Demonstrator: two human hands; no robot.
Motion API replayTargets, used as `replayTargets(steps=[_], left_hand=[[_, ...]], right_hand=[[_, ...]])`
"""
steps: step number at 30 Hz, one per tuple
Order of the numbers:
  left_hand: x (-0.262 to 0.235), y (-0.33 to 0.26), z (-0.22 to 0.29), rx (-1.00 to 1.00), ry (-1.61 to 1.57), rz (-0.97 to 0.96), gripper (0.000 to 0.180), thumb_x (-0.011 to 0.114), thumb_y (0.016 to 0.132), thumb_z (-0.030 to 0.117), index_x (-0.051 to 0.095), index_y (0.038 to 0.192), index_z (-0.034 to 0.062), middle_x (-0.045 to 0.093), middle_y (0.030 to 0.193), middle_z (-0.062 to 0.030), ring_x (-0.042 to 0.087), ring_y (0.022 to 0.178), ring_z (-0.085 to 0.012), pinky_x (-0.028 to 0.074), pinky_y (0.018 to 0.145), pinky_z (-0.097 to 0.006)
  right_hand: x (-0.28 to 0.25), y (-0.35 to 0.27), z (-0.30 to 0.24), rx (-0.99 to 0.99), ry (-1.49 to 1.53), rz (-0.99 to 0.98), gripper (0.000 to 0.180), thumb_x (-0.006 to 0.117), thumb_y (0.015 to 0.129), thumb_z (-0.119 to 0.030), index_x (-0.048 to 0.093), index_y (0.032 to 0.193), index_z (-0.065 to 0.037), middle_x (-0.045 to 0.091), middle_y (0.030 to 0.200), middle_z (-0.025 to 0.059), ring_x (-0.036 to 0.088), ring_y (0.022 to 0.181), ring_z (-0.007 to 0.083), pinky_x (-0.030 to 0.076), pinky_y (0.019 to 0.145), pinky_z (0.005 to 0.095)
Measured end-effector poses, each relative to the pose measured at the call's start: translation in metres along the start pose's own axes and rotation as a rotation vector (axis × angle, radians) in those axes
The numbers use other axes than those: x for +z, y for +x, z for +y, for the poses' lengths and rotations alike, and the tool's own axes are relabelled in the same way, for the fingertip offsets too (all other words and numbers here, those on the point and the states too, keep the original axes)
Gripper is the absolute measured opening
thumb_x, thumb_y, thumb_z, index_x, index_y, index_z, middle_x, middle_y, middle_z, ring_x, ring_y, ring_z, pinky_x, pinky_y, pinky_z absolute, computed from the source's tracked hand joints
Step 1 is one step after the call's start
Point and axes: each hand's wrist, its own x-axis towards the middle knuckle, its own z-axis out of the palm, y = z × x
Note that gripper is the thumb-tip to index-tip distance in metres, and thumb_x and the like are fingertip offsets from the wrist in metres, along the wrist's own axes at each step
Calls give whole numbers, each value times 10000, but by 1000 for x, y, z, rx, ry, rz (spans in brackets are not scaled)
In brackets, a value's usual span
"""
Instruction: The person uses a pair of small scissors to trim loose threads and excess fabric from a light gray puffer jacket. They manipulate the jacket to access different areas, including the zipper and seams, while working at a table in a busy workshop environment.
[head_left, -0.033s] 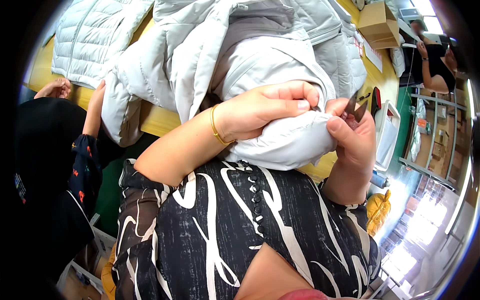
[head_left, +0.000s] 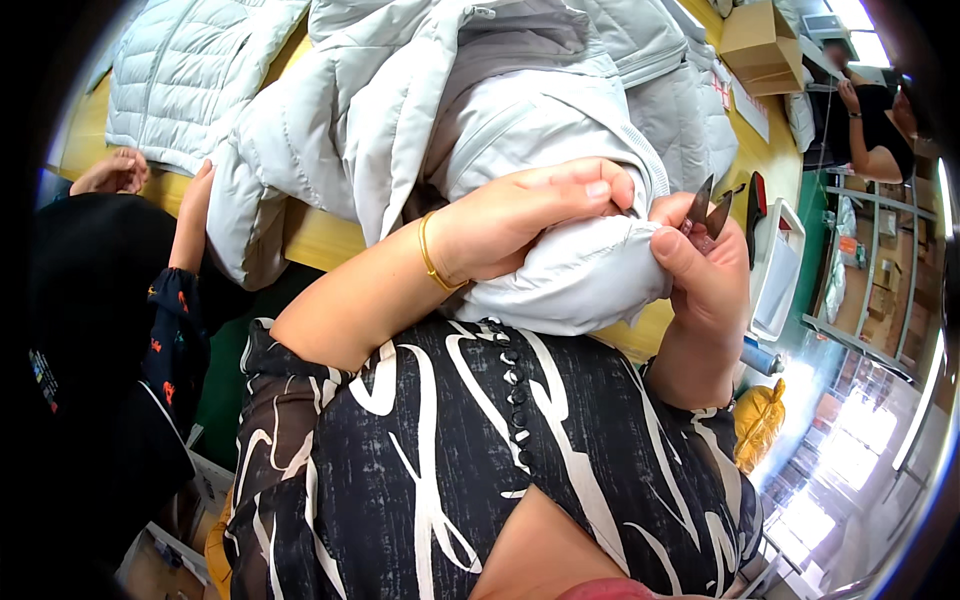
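A light grey padded jacket (head_left: 535,125) lies bunched across the table in front of me, one rounded part of it drawn up to my body. My left hand (head_left: 530,215) wears a gold bangle and pinches the cloth near a ribbed edge, its thumb against the bent index finger. Close by on the right, my right hand (head_left: 705,270) grips the same cloth between thumb and forefinger. Tucked in that hand is a pair of thread snips (head_left: 708,212), its dark blades pointing up and apart. What lies between the fingertips is too small to make out.
To the left, another person's hands (head_left: 120,172) rest by a second padded jacket (head_left: 180,80). Right of me are a red and black tool (head_left: 757,200), a white tray (head_left: 790,265), a spray can (head_left: 762,357) and a cardboard box (head_left: 765,50). Another person stands farther off.
My left thumb has lifted slightly up along the index finger. The snips' blades have tilted a little more upright in my right hand. The jacket has hardly moved.
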Motion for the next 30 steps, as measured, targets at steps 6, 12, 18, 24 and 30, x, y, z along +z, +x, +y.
replayTargets(steps=[6,12,18,24,30], left_hand=[[-1,-17,1,143,264,45,461,675,751,60,392,1115,85,588,907,-63,557,827,-104,448,720,-220],[-3,-37,8,147,480,194,389,675,749,72,426,1048,71,562,928,-59,526,870,-110,420,770,-235],[-1,-54,8,157,653,228,319,675,747,85,460,981,58,536,950,-55,495,914,-117,393,821,-250],[15,-60,10,530,1290,185,245,695,711,117,549,890,36,556,921,-71,524,906,-185,398,827,-293],[12,-65,9,582,1375,283,121,639,745,45,575,846,23,577,855,-64,535,856,-173,416,767,-283]], right_hand=[[9,3,14,-22,-18,9,113,662,786,-101,578,781,-25,506,652,-59,397,560,-9,277,487,151],[26,2,22,-102,-174,-68,134,674,770,-102,567,759,-23,463,654,-61,358,577,11,274,510,169],[29,3,30,-221,-400,-104,140,680,739,-89,555,719,-29,425,628,-43,328,545,32,263,483,189],[34,1,33,-313,-485,-93,143,687,726,-93,561,704,-31,443,627,-24,348,531,42,272,461,197],[37,4,34,-294,-446,-75,128,687,725,-85,569,709,-39,448,617,-36,347,533,34,278,464,190]])
